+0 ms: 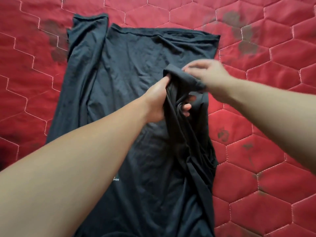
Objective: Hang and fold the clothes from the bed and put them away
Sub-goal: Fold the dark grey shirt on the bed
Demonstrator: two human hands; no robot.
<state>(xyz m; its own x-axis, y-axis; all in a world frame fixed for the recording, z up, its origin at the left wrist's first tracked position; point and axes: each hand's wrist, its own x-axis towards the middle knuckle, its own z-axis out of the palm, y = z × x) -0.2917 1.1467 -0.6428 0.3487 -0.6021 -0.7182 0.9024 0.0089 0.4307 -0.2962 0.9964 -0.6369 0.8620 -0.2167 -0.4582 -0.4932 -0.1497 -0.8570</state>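
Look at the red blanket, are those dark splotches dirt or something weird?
The red quilt has dark grey blotches at upper right and upper left. They could be stains or faded print; I cannot tell which. The black shirt looks merely rumpled.

The shirt [133, 69] is dark, almost black, with a bit of blue-grey in it. It has tiny white letters [116, 178] near the bottom. The bed cover [266, 103] is red, with pale pink stitched lines making six-sided shapes, and dark grey-green blotches here and there.
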